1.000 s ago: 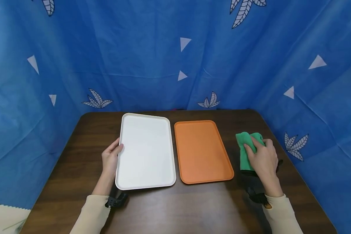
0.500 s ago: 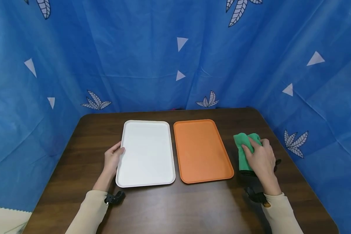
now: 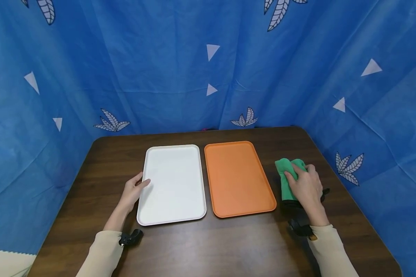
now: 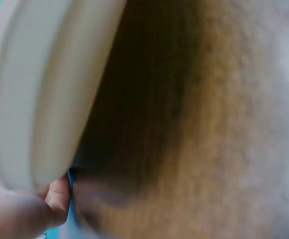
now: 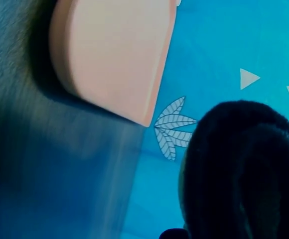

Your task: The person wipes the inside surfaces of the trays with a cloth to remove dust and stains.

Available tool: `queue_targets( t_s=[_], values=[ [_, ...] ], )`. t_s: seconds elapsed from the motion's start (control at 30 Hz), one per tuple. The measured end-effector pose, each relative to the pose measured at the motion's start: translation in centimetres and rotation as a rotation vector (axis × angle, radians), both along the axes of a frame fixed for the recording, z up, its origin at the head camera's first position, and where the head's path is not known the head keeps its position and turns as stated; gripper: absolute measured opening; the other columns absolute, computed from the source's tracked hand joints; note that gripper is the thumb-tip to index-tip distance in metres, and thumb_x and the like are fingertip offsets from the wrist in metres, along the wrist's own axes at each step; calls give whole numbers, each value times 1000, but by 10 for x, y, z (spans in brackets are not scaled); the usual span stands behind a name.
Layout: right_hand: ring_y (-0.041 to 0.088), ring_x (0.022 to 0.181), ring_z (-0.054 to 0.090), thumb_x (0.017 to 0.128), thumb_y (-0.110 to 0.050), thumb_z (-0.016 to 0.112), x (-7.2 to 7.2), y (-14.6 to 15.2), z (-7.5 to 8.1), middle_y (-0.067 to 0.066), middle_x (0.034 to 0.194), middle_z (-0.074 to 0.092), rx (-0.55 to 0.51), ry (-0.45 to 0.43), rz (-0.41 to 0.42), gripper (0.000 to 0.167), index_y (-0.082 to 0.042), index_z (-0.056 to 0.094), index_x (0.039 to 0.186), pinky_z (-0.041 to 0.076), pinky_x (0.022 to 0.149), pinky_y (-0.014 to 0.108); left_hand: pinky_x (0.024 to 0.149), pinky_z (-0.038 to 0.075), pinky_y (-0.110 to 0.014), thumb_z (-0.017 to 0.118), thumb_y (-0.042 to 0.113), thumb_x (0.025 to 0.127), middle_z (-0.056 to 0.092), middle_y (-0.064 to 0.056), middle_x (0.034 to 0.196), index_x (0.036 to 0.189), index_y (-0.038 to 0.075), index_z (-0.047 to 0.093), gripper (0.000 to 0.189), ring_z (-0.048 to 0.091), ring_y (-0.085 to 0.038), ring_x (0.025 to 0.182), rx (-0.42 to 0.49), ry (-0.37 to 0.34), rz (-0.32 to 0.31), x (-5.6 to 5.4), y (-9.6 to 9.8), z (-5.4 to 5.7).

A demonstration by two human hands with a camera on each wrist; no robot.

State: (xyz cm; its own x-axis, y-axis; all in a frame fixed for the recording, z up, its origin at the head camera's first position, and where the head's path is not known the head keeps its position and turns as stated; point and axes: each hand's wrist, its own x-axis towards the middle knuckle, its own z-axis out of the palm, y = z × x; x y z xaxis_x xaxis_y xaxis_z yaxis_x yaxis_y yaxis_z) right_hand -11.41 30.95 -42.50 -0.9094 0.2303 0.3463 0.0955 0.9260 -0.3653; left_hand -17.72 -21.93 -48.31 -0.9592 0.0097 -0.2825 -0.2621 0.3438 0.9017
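A white tray (image 3: 173, 184) lies on the table at left-centre in the head view. My left hand (image 3: 129, 195) is at its left edge, the straight thumb over the rim and casting a shadow on the tray, the index finger at the side. Close up, the left wrist view shows the tray's rounded side (image 4: 40, 99) and the fingers (image 4: 57, 199) by its end. On the right, my right hand (image 3: 306, 188) grips a folded green cloth (image 3: 286, 184) with dark trim, thumb and fingers pinching its top. The cloth's dark folded edge (image 5: 234, 159) fills the right wrist view's lower right.
An orange tray (image 3: 240, 179) lies between the white tray and the cloth, a narrow gap from the white one. The dark wooden table (image 3: 208, 250) has a blue patterned curtain (image 3: 159, 69) around its back and sides. Each wrist wears a black strap (image 3: 130, 237).
The white tray's raised far end has come down onto the table. My left thumb and index finger have spread apart at its edge. The right hand keeps its grip on the cloth.
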Motion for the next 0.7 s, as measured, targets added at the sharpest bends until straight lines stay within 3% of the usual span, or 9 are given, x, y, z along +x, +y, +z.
queue_targets(
  t_s=[0.13,0.37,0.53,0.7],
  values=[
    [47,93,50,93,-23,66,-4,2,-5,34,114,46,-10,-35,-4,45,2,60,130,45,65,57,120,20,-48,48,21,103,13,-23,161,152,-7,16,65,16,-35,149,30,5,-24,5,-3,3],
    [49,95,49,94,-26,64,-14,8,-17,35,117,45,-19,-122,-6,48,3,57,132,45,67,58,115,26,-47,48,25,104,24,-23,157,155,0,17,65,29,-30,133,41,-4,11,16,-6,2],
    [48,94,49,92,-31,66,-19,13,-25,36,119,43,-5,-177,-12,54,2,56,133,45,66,56,113,27,-49,51,30,102,31,-27,149,155,1,18,68,31,-34,134,-33,13,42,23,-9,4],
    [46,91,48,88,-38,70,-20,17,-32,36,118,43,24,-202,3,62,-1,56,135,43,64,52,114,25,-52,53,28,101,25,-27,155,153,-1,21,68,29,-38,137,-113,65,51,27,-12,9]
  ],
)
